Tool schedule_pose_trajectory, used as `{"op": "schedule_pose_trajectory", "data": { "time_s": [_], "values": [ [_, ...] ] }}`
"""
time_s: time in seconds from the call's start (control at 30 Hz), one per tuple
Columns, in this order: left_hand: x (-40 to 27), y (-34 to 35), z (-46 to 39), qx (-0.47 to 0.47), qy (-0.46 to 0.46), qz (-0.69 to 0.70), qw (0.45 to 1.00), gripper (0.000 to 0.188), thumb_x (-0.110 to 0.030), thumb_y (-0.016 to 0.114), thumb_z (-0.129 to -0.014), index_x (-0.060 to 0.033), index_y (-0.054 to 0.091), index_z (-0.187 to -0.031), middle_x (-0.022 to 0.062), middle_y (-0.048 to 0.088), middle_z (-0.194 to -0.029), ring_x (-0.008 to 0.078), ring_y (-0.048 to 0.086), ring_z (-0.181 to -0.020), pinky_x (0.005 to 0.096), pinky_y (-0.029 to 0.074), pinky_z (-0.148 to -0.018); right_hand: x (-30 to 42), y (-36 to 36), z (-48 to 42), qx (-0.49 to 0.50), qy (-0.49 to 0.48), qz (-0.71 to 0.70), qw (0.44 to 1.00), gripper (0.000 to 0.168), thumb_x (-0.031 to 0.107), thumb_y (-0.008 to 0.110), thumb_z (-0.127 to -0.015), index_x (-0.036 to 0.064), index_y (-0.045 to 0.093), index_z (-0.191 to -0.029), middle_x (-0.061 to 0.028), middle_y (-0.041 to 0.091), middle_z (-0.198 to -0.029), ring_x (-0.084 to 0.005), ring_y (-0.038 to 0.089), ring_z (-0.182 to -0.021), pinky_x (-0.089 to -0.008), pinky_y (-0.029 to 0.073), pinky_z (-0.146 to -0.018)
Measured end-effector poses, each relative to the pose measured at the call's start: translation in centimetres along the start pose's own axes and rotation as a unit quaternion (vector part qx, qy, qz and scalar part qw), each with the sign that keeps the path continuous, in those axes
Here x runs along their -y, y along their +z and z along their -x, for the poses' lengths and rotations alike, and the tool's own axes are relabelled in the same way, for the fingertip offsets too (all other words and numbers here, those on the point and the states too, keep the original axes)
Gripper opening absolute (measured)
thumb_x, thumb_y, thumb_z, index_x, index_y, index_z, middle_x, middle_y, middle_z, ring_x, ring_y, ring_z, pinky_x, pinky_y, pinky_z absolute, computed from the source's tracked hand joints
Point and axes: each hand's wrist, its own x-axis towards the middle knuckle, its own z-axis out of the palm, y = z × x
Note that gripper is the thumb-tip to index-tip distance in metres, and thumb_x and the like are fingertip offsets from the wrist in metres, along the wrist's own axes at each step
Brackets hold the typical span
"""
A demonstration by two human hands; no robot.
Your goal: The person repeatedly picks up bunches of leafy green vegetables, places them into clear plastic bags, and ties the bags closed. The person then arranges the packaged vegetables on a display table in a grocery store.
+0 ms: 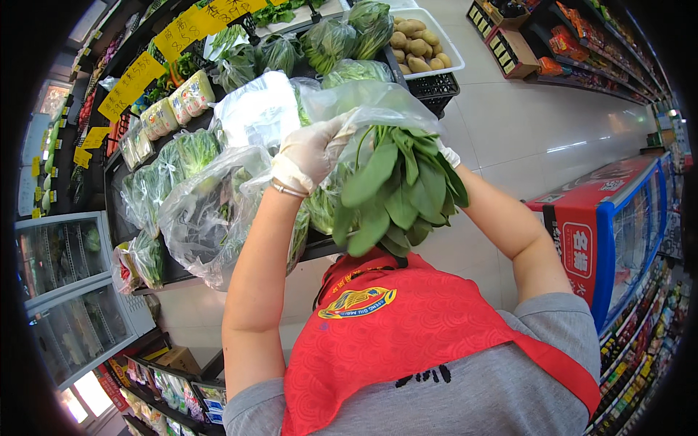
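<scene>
My left hand point(313, 150), in a thin whitish glove, grips the edge of a clear plastic bag point(376, 101). A bunch of broad-leaved greens point(406, 185) points its leaves towards my chest, with its stem end at the bag's mouth. My right hand point(449, 153) is also gloved and lies behind the leaves on the right. Only a bit of that glove near the wrist shows; its fingers are hidden, so I cannot tell what they hold. Beneath my left forearm, a large loose clear bag point(212, 212) lies over bagged greens.
A stack of white plastic bags point(256, 109) lies on the black produce stand. Bagged leafy vegetables point(188, 155) surround it, with wrapped packs point(191, 98) behind. Potatoes point(417, 46) fill a white crate at the far right corner. A red-and-blue display freezer point(586, 234) stands right.
</scene>
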Motion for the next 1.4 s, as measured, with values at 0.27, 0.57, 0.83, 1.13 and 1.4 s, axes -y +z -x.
{"op": "schedule_pose_trajectory", "data": {
  "time_s": [0.27, 0.57, 0.83, 1.13, 1.4],
  "values": [
    [2.1, 4.8, 7.4, -0.049, -0.127, 0.346, 0.928, 0.030, -0.014, 0.053, -0.099, 0.0041, 0.059, -0.122, 0.0091, 0.065, -0.117, 0.0134, 0.059, -0.104, 0.0257, 0.044, -0.093, 0.8, 3.5, 0.0, -0.150, -0.120, -0.040, 0.981, 0.034, 0.033, 0.048, -0.094, 0.006, 0.065, -0.106, -0.0092, 0.068, -0.104, -0.0228, 0.064, -0.092, -0.0382, 0.052, -0.087],
    [1.0, 4.7, 6.0, -0.251, 0.019, 0.342, 0.905, 0.022, -0.014, 0.050, -0.100, -0.0029, 0.064, -0.113, 0.0034, 0.063, -0.100, 0.0112, 0.057, -0.092, 0.0266, 0.046, -0.084, -2.3, 9.1, -1.0, -0.311, -0.071, -0.008, 0.948, 0.043, 0.041, 0.047, -0.094, 0.010, 0.062, -0.120, -0.0071, 0.065, -0.118, -0.0261, 0.064, -0.102, -0.0405, 0.049, -0.093],
    [4.5, 6.9, 13.6, 0.087, -0.318, 0.119, 0.937, 0.015, -0.018, 0.059, -0.094, -0.0039, 0.063, -0.097, 0.0024, 0.061, -0.075, 0.0125, 0.054, -0.067, 0.0263, 0.045, -0.063, 0.6, 3.8, -4.3, -0.334, -0.089, -0.073, 0.936, 0.053, 0.052, 0.042, -0.092, 0.013, 0.060, -0.123, -0.0008, 0.060, -0.129, -0.0189, 0.055, -0.115, -0.0331, 0.040, -0.103],
    [-0.5, -2.5, 6.1, -0.023, -0.234, 0.624, 0.746, 0.038, -0.033, 0.054, -0.094, -0.0016, 0.059, -0.116, 0.0071, 0.067, -0.092, 0.0159, 0.061, -0.091, 0.0315, 0.042, -0.085, -0.5, 2.7, -3.6, -0.405, -0.053, -0.034, 0.912, 0.048, 0.042, 0.038, -0.094, 0.012, 0.059, -0.126, -0.0020, 0.058, -0.132, -0.0188, 0.054, -0.118, -0.0329, 0.036, -0.106],
    [1.0, -1.9, 4.9, -0.033, -0.227, 0.573, 0.787, 0.034, -0.023, 0.054, -0.096, 0.0019, 0.059, -0.119, 0.0087, 0.068, -0.090, 0.0184, 0.063, -0.088, 0.0301, 0.046, -0.085, 1.8, 3.2, 4.5, -0.219, -0.080, 0.457, 0.858, 0.061, 0.021, 0.066, -0.088, -0.001, 0.040, -0.138, -0.0187, 0.047, -0.138, -0.0300, 0.042, -0.128, -0.0435, 0.036, -0.104]
  ]
}}
